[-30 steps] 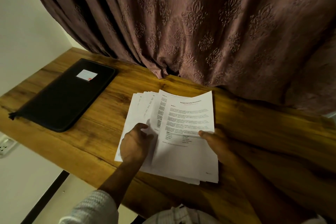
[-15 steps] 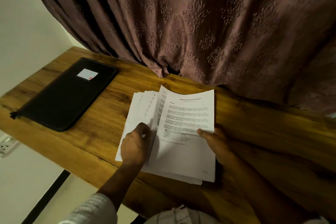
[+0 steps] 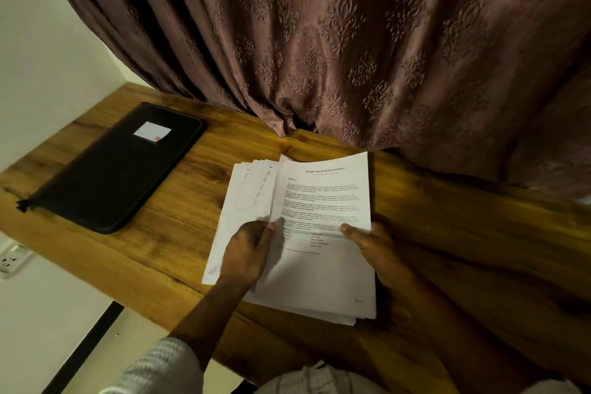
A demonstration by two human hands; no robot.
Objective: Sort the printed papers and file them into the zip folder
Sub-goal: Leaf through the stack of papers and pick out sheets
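A stack of printed papers (image 3: 323,198) lies fanned on the wooden table (image 3: 179,227), a titled page on top. My left hand (image 3: 248,253) rests on the fan's left half, its thumb pinching the top sheets' left edge. My right hand (image 3: 374,249) grips the top sheets at their right edge, thumb on the print. The black zip folder (image 3: 115,169) lies shut at the table's left end, well apart from both hands. It carries a white label (image 3: 152,131).
A brown patterned curtain (image 3: 351,57) hangs right behind the table and touches its back edge. The table's front edge runs diagonally below my hands. A wall socket (image 3: 11,261) sits at the lower left, below the table.
The top sheets have slid left and squared up over the fan. My left thumb has moved up to their left edge. The folder has not moved.
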